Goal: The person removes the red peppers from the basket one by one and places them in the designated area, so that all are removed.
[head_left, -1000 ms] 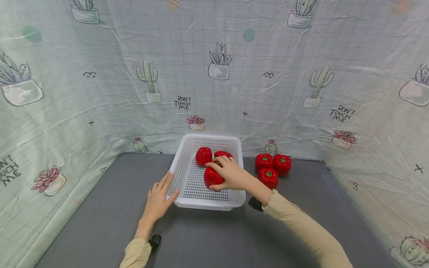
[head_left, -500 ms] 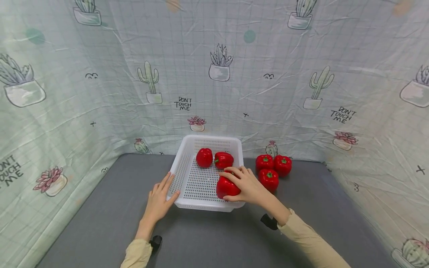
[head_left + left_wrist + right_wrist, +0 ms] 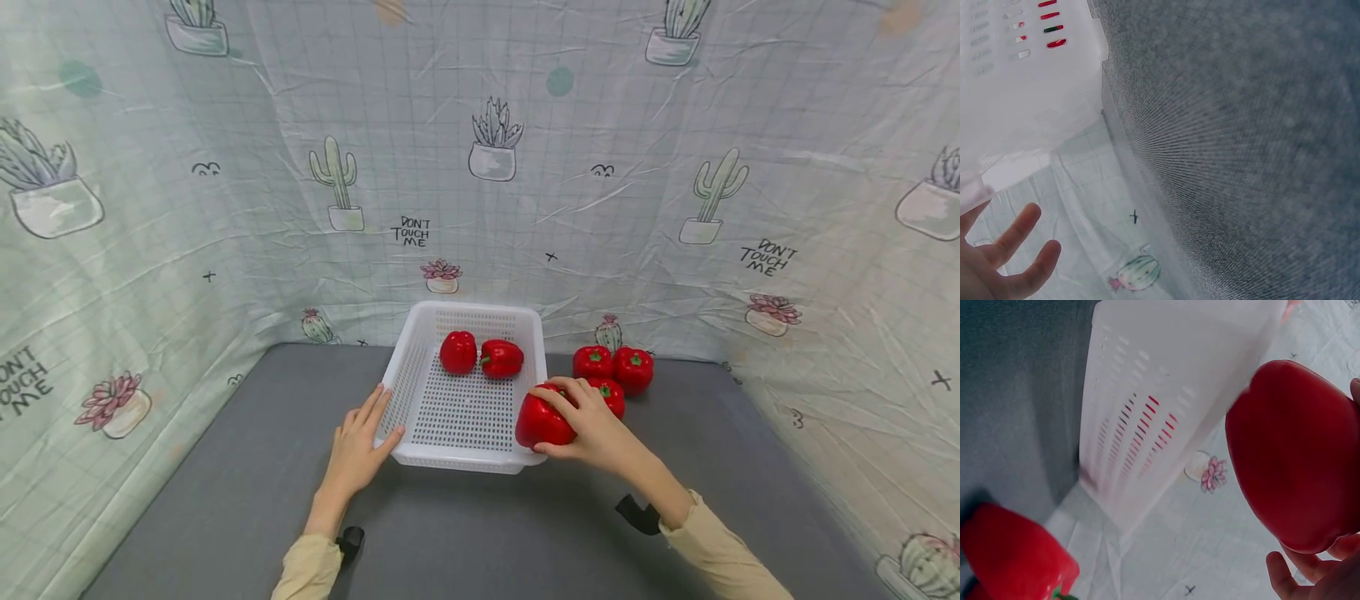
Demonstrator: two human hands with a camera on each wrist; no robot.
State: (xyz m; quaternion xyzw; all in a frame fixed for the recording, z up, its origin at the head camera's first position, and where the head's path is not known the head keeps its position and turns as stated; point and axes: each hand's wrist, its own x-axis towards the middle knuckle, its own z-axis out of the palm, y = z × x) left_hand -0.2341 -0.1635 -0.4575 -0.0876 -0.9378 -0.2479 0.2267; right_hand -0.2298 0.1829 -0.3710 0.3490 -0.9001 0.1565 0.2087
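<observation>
My right hand grips a red bell pepper over the right rim of the white plastic basket. In the right wrist view that held pepper is up beside the basket's perforated wall. My left hand rests on the basket's left rim, fingers fairly straight and spread; the left wrist view shows its fingers at the rim. Inside the basket, toward the back, one red bell pepper sits beside another that lies on its side, green stem to the left.
Right of the basket, three red bell peppers stand grouped on the grey table; the nearest is partly hidden by my right hand. A cactus-print cloth hangs behind and along both sides.
My right hand has lifted the bell pepper from the basket's middle and carried it rightward to the right rim. The left hand has stayed at the left rim.
</observation>
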